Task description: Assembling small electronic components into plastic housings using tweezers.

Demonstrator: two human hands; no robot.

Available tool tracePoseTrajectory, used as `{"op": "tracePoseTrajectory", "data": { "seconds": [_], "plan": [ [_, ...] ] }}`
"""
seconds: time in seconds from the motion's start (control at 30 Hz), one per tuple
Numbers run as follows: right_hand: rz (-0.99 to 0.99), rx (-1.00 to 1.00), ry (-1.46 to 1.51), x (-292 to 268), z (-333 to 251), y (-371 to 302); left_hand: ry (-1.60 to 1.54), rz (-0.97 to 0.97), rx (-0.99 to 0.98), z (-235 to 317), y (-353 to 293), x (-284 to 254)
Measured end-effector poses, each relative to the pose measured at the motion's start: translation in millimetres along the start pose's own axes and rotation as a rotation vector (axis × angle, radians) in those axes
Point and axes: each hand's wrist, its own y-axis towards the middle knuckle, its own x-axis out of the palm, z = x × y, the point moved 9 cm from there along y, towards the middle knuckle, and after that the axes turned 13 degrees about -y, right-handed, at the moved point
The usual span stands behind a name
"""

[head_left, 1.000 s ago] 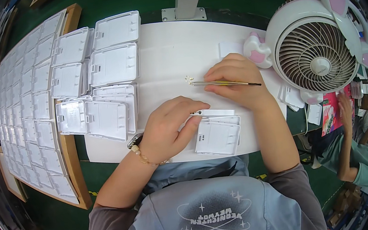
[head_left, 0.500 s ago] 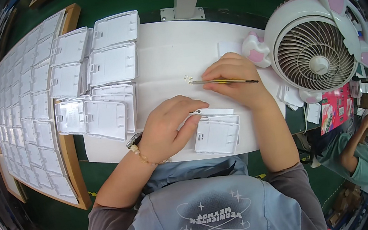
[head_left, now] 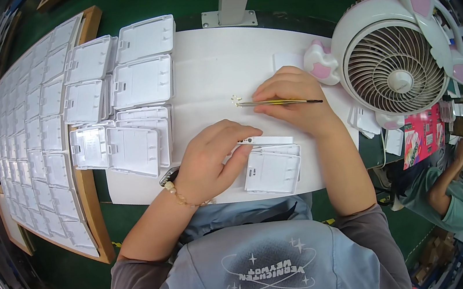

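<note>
Just below the centre of the frame, the left hand [head_left: 213,158] lay palm-down on the white paper-covered work surface [head_left: 204,72], its fingers together and pressing on the upper left corner of a flat white rectangular plastic housing [head_left: 272,168]. That housing sat at the lower middle of the white surface, close to its near edge, with a narrow white strip of plastic just above it under the fingertips. A beaded bracelet [head_left: 182,195] circled the left wrist.

Right of centre, the right hand [head_left: 296,101] had its fingers pinched shut on a pair of slim yellow-and-black tweezers [head_left: 278,102], held nearly level with the tips pointing toward the left of the frame. Just beyond those tips lay a few tiny pale parts [head_left: 235,100], too small to tell apart.

In the upper left, more white plastic housings [head_left: 141,80] lay in overlapping stacks, with rows of them on a wooden-edged board [head_left: 91,210]. At the upper right stood a white-and-pink desk fan [head_left: 396,64].
</note>
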Motion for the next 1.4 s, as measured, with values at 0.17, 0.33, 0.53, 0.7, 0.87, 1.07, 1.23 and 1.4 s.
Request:
{"op": "tracePoseTrajectory", "data": {
  "seconds": [0.17, 0.33, 0.53, 0.7, 0.87, 1.07, 1.23, 1.4],
  "plan": [
    [0.004, 0.025, 0.013, -1, -2, 0, -0.001, -0.003, 0.014, 3, 2, -1],
    [0.083, 0.255, 0.301, -4, 10, -10, -0.099, 0.181, -0.196, -17, -14, -10],
    [0.100, 0.704, 0.776, 14, 28, -33, -0.211, 0.301, -0.190, -28, -17, -15],
    [0.062, 0.742, 0.806, 21, 24, -33, -0.166, 0.291, -0.180, -25, -16, -16],
    [0.054, 0.731, 0.843, 23, 23, -33, -0.141, 0.289, -0.162, -24, -15, -16],
    [0.039, 0.695, 0.869, 26, 18, -31, -0.114, 0.296, -0.126, -20, -13, -16],
    [0.033, 0.710, 0.852, 26, 17, -30, -0.123, 0.275, -0.152, -23, -14, -14],
    [0.027, 0.730, 0.846, 27, 17, -31, -0.124, 0.289, -0.184, -24, -15, -15]
  ]
}}
